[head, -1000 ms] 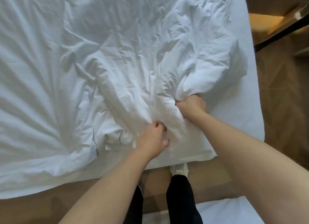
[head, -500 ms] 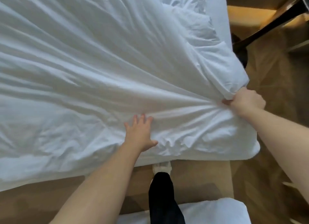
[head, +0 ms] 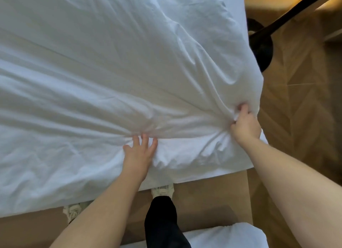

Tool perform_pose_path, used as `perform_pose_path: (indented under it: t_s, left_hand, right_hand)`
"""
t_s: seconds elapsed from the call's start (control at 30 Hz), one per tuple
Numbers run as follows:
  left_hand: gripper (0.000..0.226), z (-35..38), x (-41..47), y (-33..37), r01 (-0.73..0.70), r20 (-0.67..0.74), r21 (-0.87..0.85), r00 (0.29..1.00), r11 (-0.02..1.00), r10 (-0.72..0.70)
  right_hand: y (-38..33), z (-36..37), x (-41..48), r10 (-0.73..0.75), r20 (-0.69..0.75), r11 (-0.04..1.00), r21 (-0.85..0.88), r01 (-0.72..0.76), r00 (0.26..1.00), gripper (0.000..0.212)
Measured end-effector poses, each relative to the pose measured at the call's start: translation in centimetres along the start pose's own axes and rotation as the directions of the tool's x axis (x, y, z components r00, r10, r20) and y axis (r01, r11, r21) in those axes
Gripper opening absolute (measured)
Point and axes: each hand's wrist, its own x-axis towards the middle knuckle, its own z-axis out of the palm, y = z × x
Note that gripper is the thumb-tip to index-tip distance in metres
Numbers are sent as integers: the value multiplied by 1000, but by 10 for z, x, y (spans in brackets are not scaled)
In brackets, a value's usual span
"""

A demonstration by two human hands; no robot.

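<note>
A big white duvet (head: pixel 114 77) lies spread over the bed and covers nearly all of it, its near edge running along the side where the person stands. The left hand (head: pixel 139 155) lies flat on the duvet close to that near edge, palm down, its fingers (head: pixel 144 139) straight and a little spread, pressing on the cloth and gripping nothing. The right hand (head: pixel 245 124) is off to the right, near the bed's right-hand corner, with its fingers curled tight round a gathered bunch of the duvet. Long creases fan out from that fist across the cloth towards the left, and a shorter band of folds runs between the two hands, which are well apart. Beyond the right hand the duvet bulges up in a soft hump that hangs over the edge of the bed. Below the near edge a brown bed base (head: pixel 212 197) shows, and against it stand a pale shoe (head: pixel 162 190) and a black trouser leg (head: pixel 162 222), with a second pale shoe (head: pixel 73 211) partly hidden behind the left forearm. The wooden floor (head: pixel 299 118) to the right has a herringbone pattern, and a black round stand (head: pixel 262 48) sits on it just beside the bed. More white bedding (head: pixel 222 236) shows at the bottom edge.
</note>
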Motion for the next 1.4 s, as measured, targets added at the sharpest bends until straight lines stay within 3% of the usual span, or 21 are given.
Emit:
perform_pose_path:
  t_s: [0.1,0.17,0.23,0.33,0.43,0.5,0.6,0.7,0.83,0.93,1.0,1.07,1.13,1.2,1.27,1.33,1.4]
  left_hand:
    - [45,-13,12,6,-83,-51,-69,996,994,80]
    - [34,-28,17,14,-153,-69,-135,987,979,145]
    - [33,-38,15,25,-253,-97,-161,966,954,240]
    - [34,-36,4,59,-356,-68,-190,934,915,350]
    - [38,-19,-1,63,-239,-29,-221,971,945,239]
    - [41,-14,0,55,-207,-7,-247,977,947,212]
    - [56,-29,-2,36,-220,-30,-298,975,929,222]
    - [46,-62,5,6,-190,-259,-334,960,923,104]
    - [28,-128,47,-52,-209,-600,-261,800,942,11]
    - [31,-186,93,-93,-166,-721,-174,693,971,-11]
    - [38,-224,124,-122,-100,-755,-187,651,977,-78]
    - [41,-252,158,-153,3,-751,-232,635,973,-181]
    - [42,-275,190,-179,112,-728,-245,635,963,-259]
    - [50,-292,222,-199,167,-640,-332,683,928,-352]
    - [77,-296,258,-221,226,-408,-522,781,823,-473]
    - [105,-289,292,-238,303,-229,-588,827,750,-514]
    - [91,-290,318,-243,335,-222,-518,836,787,-502]
  right_hand:
    - [10,2,14,-275,49,924,-261,278,960,40]
    - [28,-2,18,-335,116,857,-375,353,935,40]
    - [49,-8,14,-291,140,841,-434,323,947,39]
    - [74,-11,0,-101,207,847,-496,194,973,40]
    - [80,-10,-15,-13,281,863,-482,152,960,40]
    - [77,-10,-18,-24,246,864,-483,145,969,40]
    - [42,-16,-13,-169,-9,944,-290,159,986,39]
    - [-22,-41,0,-270,-213,963,-84,258,939,45]
    - [-115,-92,38,-323,-387,918,94,385,863,49]
    - [-171,-131,86,-345,-416,853,234,466,841,44]
    - [-201,-150,123,-331,-332,808,383,447,883,40]
    - [-226,-158,161,-278,-210,830,439,344,938,44]
    - [-247,-158,195,-206,-92,867,444,226,974,63]
    - [-267,-149,220,-166,60,869,481,117,984,98]
    - [-288,-130,246,-127,168,876,481,31,978,116]
    - [-302,-108,269,-90,104,912,408,40,991,99]
    - [-311,-96,289,-134,-52,930,337,143,990,60]
